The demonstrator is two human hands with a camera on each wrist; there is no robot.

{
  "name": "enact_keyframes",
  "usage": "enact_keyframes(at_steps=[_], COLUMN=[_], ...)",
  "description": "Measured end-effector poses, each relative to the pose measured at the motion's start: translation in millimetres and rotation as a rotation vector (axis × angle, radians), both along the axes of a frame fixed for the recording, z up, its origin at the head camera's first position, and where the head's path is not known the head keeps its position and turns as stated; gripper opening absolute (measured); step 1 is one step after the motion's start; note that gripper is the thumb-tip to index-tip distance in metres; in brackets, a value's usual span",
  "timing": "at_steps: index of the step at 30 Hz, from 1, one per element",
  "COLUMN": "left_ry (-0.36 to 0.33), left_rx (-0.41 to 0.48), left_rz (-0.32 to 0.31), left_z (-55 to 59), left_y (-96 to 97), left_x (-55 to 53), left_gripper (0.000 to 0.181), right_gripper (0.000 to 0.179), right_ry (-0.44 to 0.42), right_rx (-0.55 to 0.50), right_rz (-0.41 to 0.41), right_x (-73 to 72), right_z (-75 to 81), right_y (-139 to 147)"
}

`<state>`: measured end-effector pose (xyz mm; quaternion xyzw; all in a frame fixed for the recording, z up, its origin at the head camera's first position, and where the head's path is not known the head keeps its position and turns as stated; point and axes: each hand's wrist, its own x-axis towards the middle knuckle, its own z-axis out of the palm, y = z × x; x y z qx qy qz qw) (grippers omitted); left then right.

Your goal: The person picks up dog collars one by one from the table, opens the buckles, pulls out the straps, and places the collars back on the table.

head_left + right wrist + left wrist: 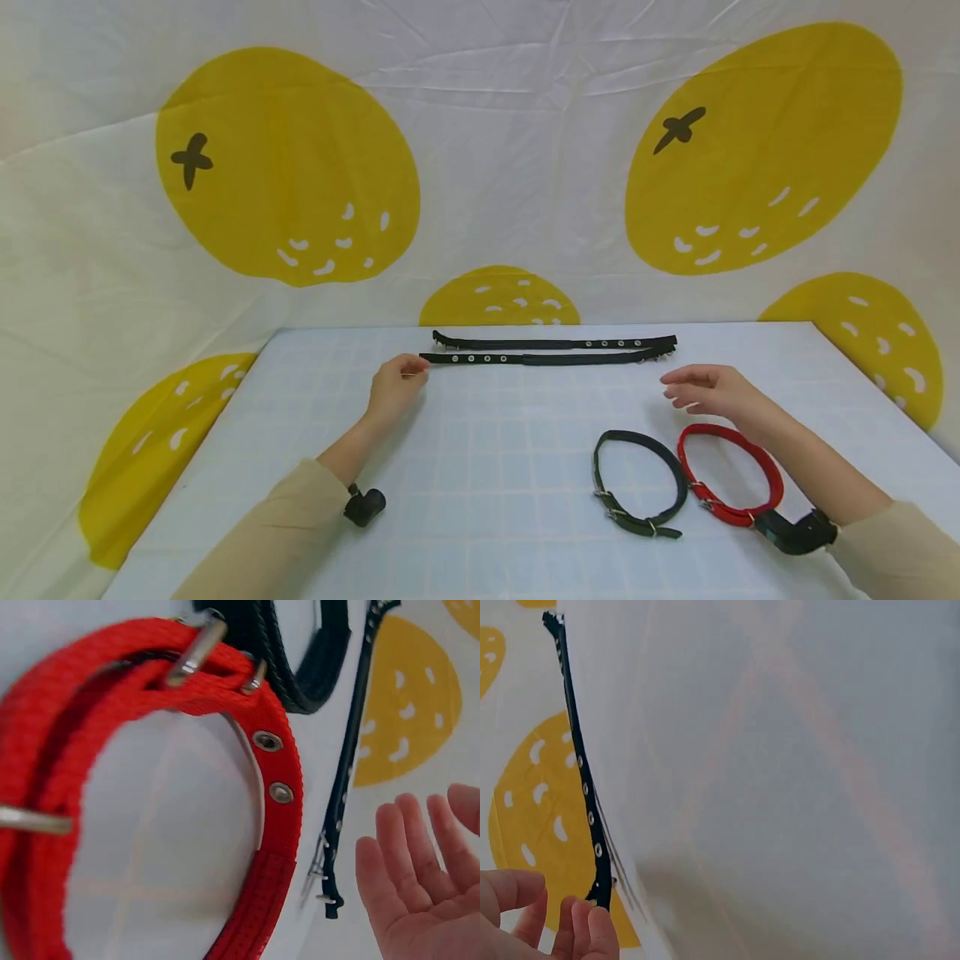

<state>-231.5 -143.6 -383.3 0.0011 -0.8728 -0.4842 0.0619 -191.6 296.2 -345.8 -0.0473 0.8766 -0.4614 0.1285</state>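
Two black collars lie stretched out side by side across the far part of the table, the farther collar (510,343) behind the nearer collar (570,359). Metal eyelets dot both. My left hand (397,387) is at the left end of the nearer one, its fingers loosely bent and the thumb apart from them in the left wrist view. My right hand (708,390) hovers with relaxed fingers beyond a red collar (772,475), holding nothing. That red collar is buckled into a loop, and a dark green collar (678,475), also looped, lies at its left.
A white table (480,500) with faint checks carries everything. Behind it hangs a white cloth (517,167) printed with large yellow fruit shapes. Small black cameras are strapped at the left wrist (365,507) and the right wrist (797,532).
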Motion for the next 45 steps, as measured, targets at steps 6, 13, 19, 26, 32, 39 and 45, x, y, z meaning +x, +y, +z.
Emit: enact_keyframes(at_steps=[6,13,19,26,32,39,45], left_ry=[0.066,0.16,0.308,0.485,0.576,0.593,0.56], left_rx=[-0.178,-0.397,-0.519,-0.589,-0.652,-0.844,-0.96], left_rz=[-0.255,-0.576,-0.782,-0.934,-1.008,-1.1,-1.123], left_z=[-3.8,0.5,-3.1,-6.3,-1.8,2.4,3.9], left_y=[26.8,68.4,101.8,133.5,152.3,176.2,192.2], left_x=[22.9,55.4,75.8,87.7,89.5,89.4,96.7], left_gripper=[0.012,0.013,0.017,0.029,0.027,0.021,0.019], right_gripper=[0.03,0.022,0.024,0.026,0.023,0.022,0.02], right_ry=[0.21,0.474,0.543,0.522,0.568,0.57,0.588], right_rx=[0.195,0.244,0.291,0.313,0.311,0.284,0.299], right_rz=[0.187,0.459,0.584,0.638,0.642,0.677,0.716], right_x=[25.5,47.6,62.2,71.1,73.8,76.2,77.3], right_z=[-4.4,-13.1,-26.0,-33.4,-36.6,-41.0,-45.5], right_y=[-14.7,-22.3,-27.2,-31.4,-28.9,-28.9,-33.7])
